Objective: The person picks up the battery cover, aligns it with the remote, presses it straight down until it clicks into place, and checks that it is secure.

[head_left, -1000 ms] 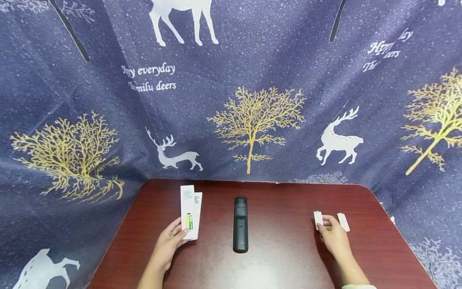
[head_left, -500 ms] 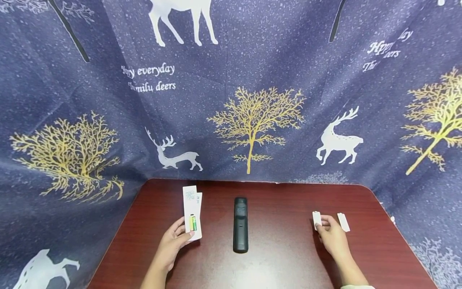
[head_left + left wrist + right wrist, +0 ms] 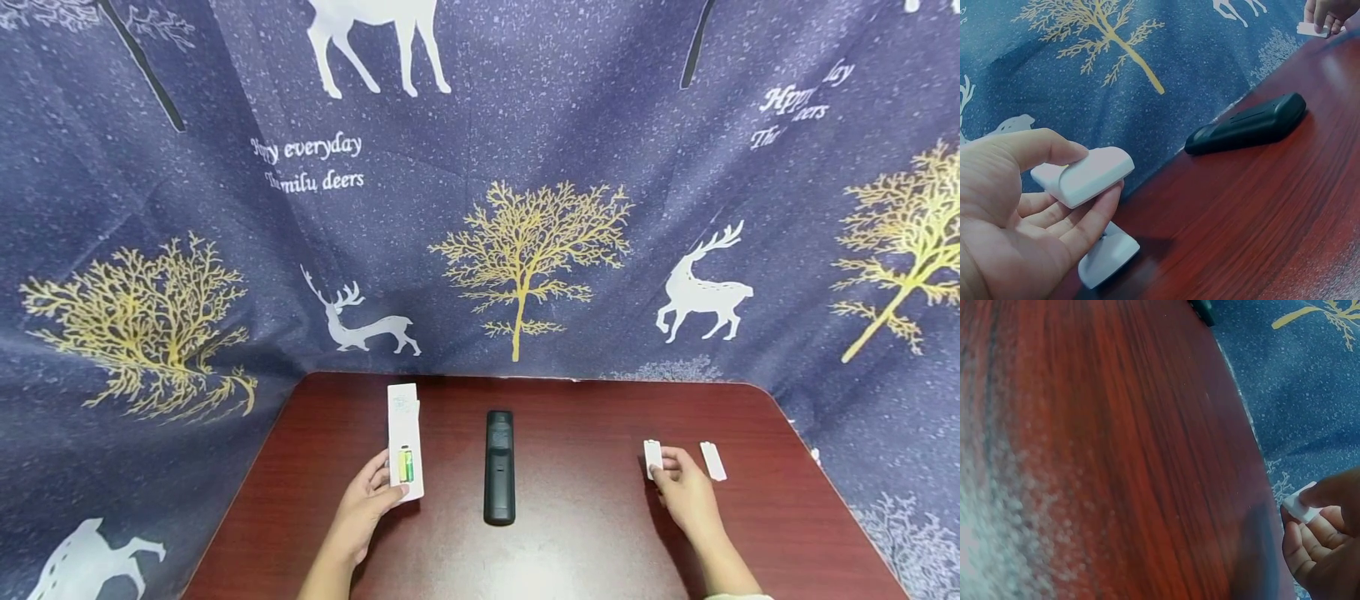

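In my left hand (image 3: 363,508) I grip a white remote control (image 3: 403,429) by its lower end, thumb on top; its open battery bay shows green-and-yellow batteries (image 3: 406,467). The left wrist view shows this remote (image 3: 1099,172) raised off the table, with a second white remote (image 3: 1110,255) lying below it. My right hand (image 3: 686,492) pinches a small white battery cover (image 3: 653,458) between thumb and fingers, above the right part of the table. Another white battery cover (image 3: 713,461) lies on the table just right of that hand.
A black remote control (image 3: 499,467) lies face down at the middle of the dark red table (image 3: 577,483). Behind the table hangs a blue cloth (image 3: 465,250) printed with deer and trees, meeting its far edge.
My left hand has moved right with the white remote, which now covers most of the second one in the head view. The right hand has shifted slightly left with the battery cover.
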The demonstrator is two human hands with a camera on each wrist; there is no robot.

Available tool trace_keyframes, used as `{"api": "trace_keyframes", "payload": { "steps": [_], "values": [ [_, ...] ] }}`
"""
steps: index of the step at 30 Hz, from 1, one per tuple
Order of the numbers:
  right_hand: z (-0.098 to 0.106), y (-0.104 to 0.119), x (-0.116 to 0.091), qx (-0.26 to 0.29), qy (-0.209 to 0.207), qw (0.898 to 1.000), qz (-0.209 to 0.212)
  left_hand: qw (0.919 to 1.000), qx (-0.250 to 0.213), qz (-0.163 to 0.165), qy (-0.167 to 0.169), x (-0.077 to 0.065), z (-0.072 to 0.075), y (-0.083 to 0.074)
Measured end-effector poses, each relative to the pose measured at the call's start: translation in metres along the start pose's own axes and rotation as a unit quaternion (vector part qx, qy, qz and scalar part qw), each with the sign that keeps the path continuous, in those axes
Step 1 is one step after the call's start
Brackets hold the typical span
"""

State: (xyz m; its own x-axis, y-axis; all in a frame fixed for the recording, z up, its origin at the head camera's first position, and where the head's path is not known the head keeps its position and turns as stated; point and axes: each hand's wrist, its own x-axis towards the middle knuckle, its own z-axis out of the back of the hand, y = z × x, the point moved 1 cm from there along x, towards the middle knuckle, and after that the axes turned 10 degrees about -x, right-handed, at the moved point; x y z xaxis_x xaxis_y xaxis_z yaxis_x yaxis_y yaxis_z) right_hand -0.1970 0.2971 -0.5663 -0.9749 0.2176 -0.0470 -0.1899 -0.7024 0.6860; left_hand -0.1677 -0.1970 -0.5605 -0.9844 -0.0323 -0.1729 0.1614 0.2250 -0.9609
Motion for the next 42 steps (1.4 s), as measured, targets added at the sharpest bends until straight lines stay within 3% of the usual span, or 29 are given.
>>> {"api": "trace_keyframes", "payload": {
  "steps": [11, 31, 42],
  "values": [
    [-0.003, 0.004, -0.002, 0.023, 0.005, 1.000, -0.007, 0.9998, 0.019, -0.010, 0.007, -0.002, -0.009, 0.001],
    [-0.012, 0.015, -0.004, 0.026, -0.001, 0.999, 0.044, 0.9989, 0.026, -0.003, 0.038, -0.004, -0.020, 0.004],
    [-0.020, 0.019, -0.005, 0.041, 0.011, 0.998, 0.045, 0.9984, 0.024, 0.005, 0.052, -0.002, -0.028, 0.008]
  ]
}}
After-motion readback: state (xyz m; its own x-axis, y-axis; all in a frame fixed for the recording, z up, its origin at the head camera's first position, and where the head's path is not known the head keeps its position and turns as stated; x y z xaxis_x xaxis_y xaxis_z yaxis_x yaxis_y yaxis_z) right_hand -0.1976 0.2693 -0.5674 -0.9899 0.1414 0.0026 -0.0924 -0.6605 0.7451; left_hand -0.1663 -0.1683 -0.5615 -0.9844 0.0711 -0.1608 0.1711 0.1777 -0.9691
